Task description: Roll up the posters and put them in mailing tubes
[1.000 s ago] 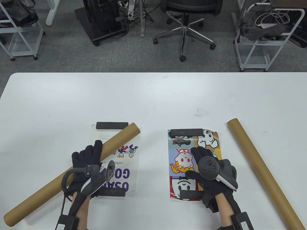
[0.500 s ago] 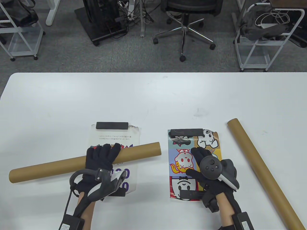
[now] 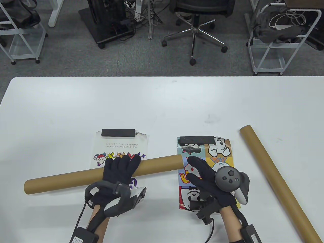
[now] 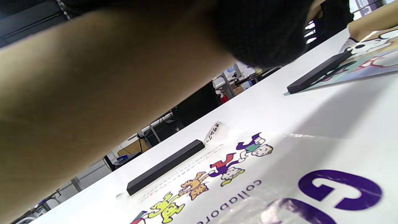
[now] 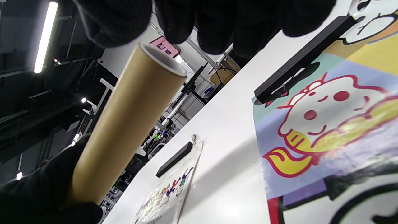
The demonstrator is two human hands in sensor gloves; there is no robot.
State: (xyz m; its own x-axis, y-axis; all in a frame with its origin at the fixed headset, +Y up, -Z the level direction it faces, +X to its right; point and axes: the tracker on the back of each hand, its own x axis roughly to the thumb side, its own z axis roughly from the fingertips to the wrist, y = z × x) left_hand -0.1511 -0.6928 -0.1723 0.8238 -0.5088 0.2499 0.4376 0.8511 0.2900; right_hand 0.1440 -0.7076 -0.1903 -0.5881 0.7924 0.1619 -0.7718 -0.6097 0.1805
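My left hand (image 3: 119, 169) grips a long brown cardboard tube (image 3: 76, 176) around its middle and holds it nearly level above the white poster (image 3: 119, 146). In the left wrist view the tube (image 4: 77, 77) fills the upper left, blurred. Its open right end (image 5: 161, 59) reaches the left edge of the colourful cartoon poster (image 3: 217, 152). My right hand (image 3: 202, 174) hovers over that poster with fingers (image 5: 217, 21) straight, the tips just beside the tube's end. Both posters lie flat.
Black bar weights pin the posters: one (image 3: 118, 132) on the white poster's far edge, one (image 3: 196, 140) on the colourful poster's far edge, another (image 3: 195, 205) at its near edge. A second tube (image 3: 276, 177) lies diagonally at the right. Chairs and carts stand beyond the table.
My left hand swung the tube from a diagonal to nearly level and carried it right. My right hand turned left, its fingertips now by the tube's open end.
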